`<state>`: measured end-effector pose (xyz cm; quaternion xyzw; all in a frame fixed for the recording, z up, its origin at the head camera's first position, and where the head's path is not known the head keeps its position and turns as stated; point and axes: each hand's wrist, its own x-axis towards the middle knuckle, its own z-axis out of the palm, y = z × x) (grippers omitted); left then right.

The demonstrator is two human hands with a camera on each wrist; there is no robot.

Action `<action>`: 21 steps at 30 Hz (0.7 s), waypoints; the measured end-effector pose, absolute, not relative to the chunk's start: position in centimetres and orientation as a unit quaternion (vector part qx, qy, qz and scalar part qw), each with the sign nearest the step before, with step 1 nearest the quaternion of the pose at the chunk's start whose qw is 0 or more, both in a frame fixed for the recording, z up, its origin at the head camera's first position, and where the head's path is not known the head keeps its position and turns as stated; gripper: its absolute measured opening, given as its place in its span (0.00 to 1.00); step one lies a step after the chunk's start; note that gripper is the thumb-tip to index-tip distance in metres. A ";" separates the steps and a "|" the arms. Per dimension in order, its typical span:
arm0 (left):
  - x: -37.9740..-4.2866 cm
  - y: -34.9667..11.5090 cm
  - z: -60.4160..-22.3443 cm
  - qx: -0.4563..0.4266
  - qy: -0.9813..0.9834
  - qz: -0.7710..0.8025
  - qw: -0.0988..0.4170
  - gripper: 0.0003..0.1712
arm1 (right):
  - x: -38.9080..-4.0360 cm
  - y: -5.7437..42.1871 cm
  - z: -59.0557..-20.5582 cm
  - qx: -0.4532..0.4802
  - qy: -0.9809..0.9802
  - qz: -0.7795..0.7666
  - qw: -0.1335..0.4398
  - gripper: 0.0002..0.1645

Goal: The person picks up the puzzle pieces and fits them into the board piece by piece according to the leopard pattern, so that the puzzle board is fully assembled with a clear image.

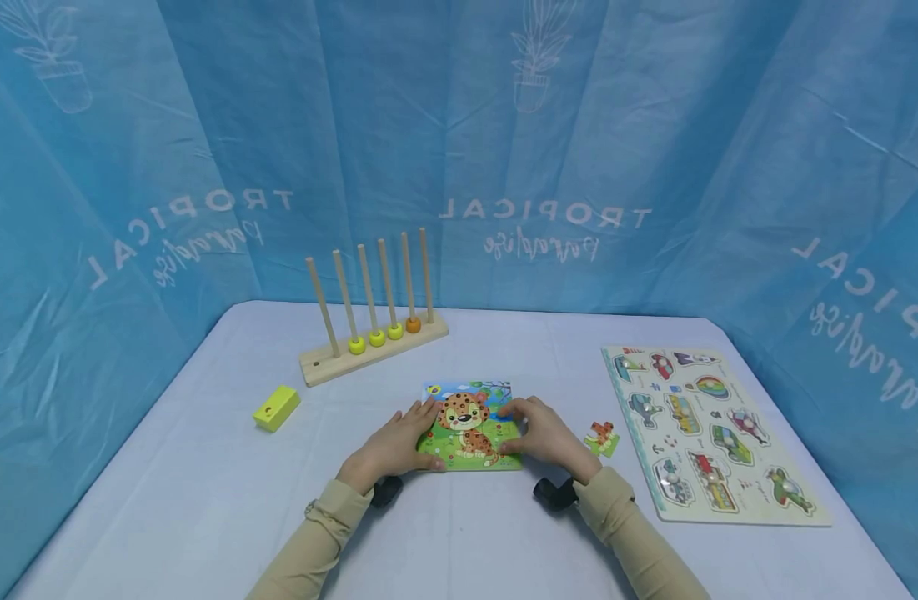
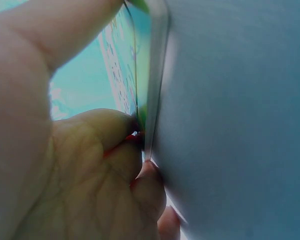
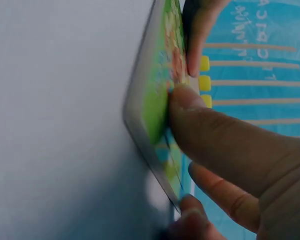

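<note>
A leopard jigsaw puzzle (image 1: pixel 469 421) lies on the white table in front of me. My left hand (image 1: pixel 394 442) rests along its left side with fingers spread, fingertips on the upper left and thumb near the bottom edge. On the right side, my right hand (image 1: pixel 550 435) bends its thumb and forefinger onto the puzzle. In the right wrist view, the thumb (image 3: pixel 200 117) touches the picture face, and other fingers lie at the edge. Whether a separate piece sits beneath them is hidden. A loose orange-and-green puzzle piece (image 1: pixel 602 438) lies just right of my right hand.
A wooden peg stand (image 1: pixel 374 350) with yellow and orange beads stands at the back left. Nearer left lies a yellow block (image 1: pixel 276 408). On the right is a vehicle peg-puzzle board (image 1: pixel 717 437). Behind the table hangs a blue curtain (image 1: pixel 459 150).
</note>
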<state>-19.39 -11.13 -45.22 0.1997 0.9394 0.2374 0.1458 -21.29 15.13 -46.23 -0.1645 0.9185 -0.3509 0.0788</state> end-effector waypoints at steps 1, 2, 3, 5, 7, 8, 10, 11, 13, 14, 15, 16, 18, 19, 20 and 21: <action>-19.4 -11.1 -45.2 0.200 0.939 0.237 0.146 0.55 | -21.3 15.5 -46.2 -0.168 0.916 -0.355 0.081 0.30; -19.3 -11.1 -45.2 0.200 0.939 0.237 0.145 0.55 | -21.4 15.9 -46.2 -0.170 0.913 -0.360 0.083 0.30; -19.3 -11.1 -45.2 0.200 0.940 0.237 0.145 0.55 | -21.5 16.4 -46.1 -0.169 0.911 -0.367 0.085 0.30; -19.3 -11.1 -45.3 0.199 0.940 0.237 0.144 0.55 | -21.5 17.5 -45.9 -0.164 0.905 -0.383 0.085 0.29; -19.3 -11.1 -45.3 0.200 0.940 0.237 0.145 0.55 | -21.5 19.0 -45.7 -0.147 0.903 -0.396 0.075 0.27; -19.4 -11.1 -45.3 0.200 0.940 0.237 0.145 0.55 | -21.5 19.8 -45.5 -0.139 0.904 -0.399 0.067 0.26; -19.4 -11.0 -45.3 0.201 0.940 0.236 0.145 0.55 | -21.3 21.6 -45.4 -0.133 0.907 -0.396 0.051 0.25; -19.4 -11.0 -45.4 0.200 0.940 0.236 0.146 0.55 | -21.2 22.5 -45.4 -0.131 0.909 -0.394 0.046 0.24; -19.5 -11.1 -45.4 0.199 0.940 0.236 0.147 0.55 | -21.0 24.4 -45.3 -0.128 0.912 -0.387 0.042 0.23; -19.5 -11.1 -45.5 0.197 0.940 0.236 0.148 0.55 | -20.8 25.3 -45.3 -0.129 0.913 -0.384 0.043 0.23; -19.5 -11.1 -45.5 0.196 0.940 0.235 0.149 0.55 | -20.6 26.1 -45.3 -0.131 0.916 -0.377 0.047 0.23; -19.5 -11.1 -45.5 0.195 0.940 0.235 0.149 0.56 | -20.4 26.9 -45.2 -0.134 0.916 -0.375 0.053 0.23; -19.5 -11.1 -45.5 0.194 0.941 0.233 0.149 0.56 | -20.0 28.2 -45.0 -0.152 0.919 -0.358 0.062 0.25; -19.5 -11.1 -45.5 0.194 0.942 0.232 0.149 0.56 | -19.8 28.6 -44.9 -0.167 0.920 -0.349 0.065 0.26; -19.5 -11.0 -45.5 0.194 0.942 0.231 0.148 0.56 | -19.7 29.0 -44.8 -0.182 0.922 -0.335 0.065 0.28; -19.5 -11.0 -45.5 0.195 0.942 0.231 0.147 0.56 | -19.6 29.2 -44.8 -0.196 0.924 -0.323 0.064 0.30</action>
